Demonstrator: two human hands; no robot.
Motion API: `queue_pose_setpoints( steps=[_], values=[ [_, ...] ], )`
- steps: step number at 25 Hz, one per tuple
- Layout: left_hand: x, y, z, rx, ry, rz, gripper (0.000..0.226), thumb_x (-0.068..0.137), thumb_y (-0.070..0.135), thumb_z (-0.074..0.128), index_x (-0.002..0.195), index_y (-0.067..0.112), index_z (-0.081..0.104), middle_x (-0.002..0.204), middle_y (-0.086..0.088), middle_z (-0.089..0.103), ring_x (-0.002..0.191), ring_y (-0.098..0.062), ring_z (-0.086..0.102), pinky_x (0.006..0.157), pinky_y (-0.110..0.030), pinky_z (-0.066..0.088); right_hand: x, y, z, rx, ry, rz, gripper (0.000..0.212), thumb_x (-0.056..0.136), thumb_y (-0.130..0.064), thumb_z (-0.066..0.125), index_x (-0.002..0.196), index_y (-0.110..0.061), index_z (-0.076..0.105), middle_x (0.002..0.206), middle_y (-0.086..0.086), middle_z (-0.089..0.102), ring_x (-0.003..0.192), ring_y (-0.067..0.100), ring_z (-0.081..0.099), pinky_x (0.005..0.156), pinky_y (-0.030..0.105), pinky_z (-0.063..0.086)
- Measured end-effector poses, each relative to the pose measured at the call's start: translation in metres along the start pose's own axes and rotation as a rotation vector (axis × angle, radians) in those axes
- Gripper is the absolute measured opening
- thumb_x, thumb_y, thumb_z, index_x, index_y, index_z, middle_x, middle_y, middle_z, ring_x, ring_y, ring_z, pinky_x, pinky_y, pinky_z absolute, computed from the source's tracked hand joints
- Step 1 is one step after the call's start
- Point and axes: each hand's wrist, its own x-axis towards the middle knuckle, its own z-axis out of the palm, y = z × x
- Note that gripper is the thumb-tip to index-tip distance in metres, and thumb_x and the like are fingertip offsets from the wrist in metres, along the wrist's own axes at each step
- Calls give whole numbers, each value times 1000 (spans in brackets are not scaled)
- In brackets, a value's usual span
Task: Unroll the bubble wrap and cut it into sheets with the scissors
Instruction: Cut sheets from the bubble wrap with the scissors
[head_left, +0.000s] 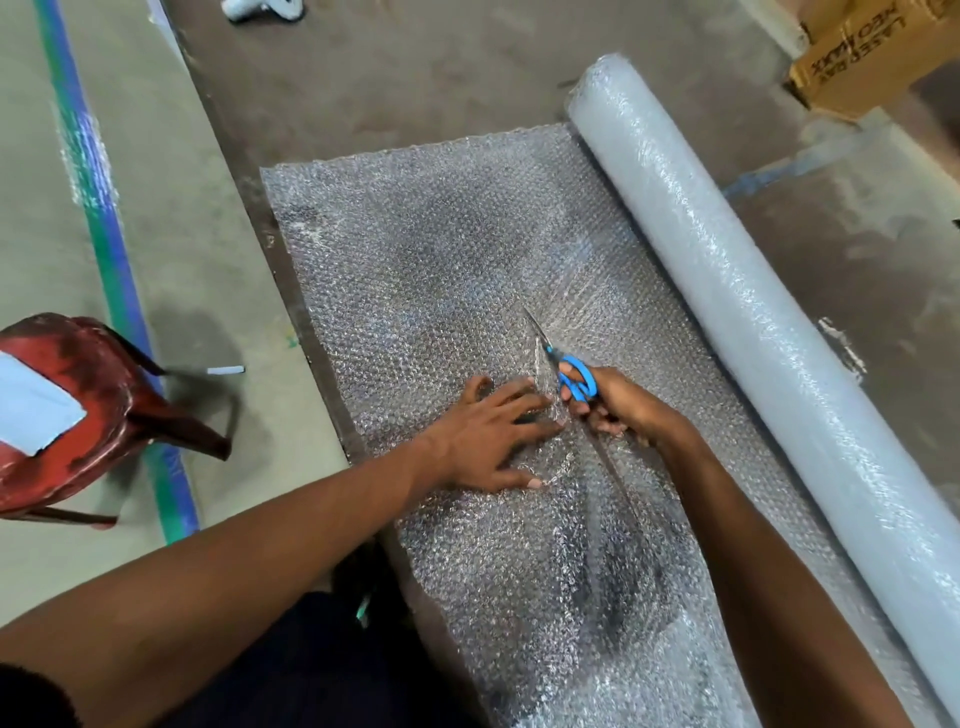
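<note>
**A:** Head view: how far along is the cutting?

**B:** Partway through one cut, I'd judge. The bubble wrap roll lies on the floor along the right, and a stretch of it is rolled out flat toward the left, its far edge near the strip where the dark floor meets the paler floor. The scissors sit about midway along that unrolled stretch, blades pointing away from the person, parallel to the roll.

**A:** And the hands?

**B:** The right hand has its fingers curled through the blue handles, gripping the scissors. The left hand lies flat with fingers spread, pressing the wrap down just left of the blades.

**A:** What is done, what is left?

**B:** A dark slit runs from the near edge up to the scissors, so that portion looks severed. The part beyond the blade tips, up to the far edge, looks uncut. Most of the roll remains wound, so many sheets seem left.

**A:** Anything else about?

**B:** A red plastic chair at the left, a cardboard box at the far right corner.
</note>
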Motion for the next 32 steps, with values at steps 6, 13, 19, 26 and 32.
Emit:
queue_pose_setpoints(
  steps=[6,13,19,26,32],
  values=[
    [7,-10,-4,-96,-37,21,65,102,78,25,162,53,20,173,5,16,163,-24,0,122,-76,2,15,-18,-5,8,-24,-8,46,103,-55,58,104,-11,69,65,-2,56,42,9,35,35,19,24],
    [11,-16,-14,-117,-20,49,54,105,66,37,157,54,32,163,6,29,157,-20,19,122,-74,10,38,-43,0,-25,-12,16,46,104,-56,54,99,-14,69,67,-2,56,42,9,35,36,19,27],
    [12,-21,-16,-158,-15,81,51,107,61,38,156,51,35,165,7,31,157,-19,19,122,-73,7,54,-54,8,17,-5,-10,50,104,-59,55,102,-12,69,67,-2,57,43,10,37,38,21,28],
    [7,-56,-25,-275,328,-42,40,112,40,44,151,33,48,164,2,32,150,-16,32,127,-54,26,71,-69,11,33,-1,3,50,103,-60,54,101,-12,68,65,-3,55,42,12,35,37,21,26],
    [27,-137,-38,-52,125,-237,78,103,78,20,168,36,5,176,2,-3,162,-20,-1,131,-56,-3,77,-69,7,31,-11,3,54,101,-64,57,101,-11,68,66,-3,55,43,11,37,39,20,29]
  ],
)
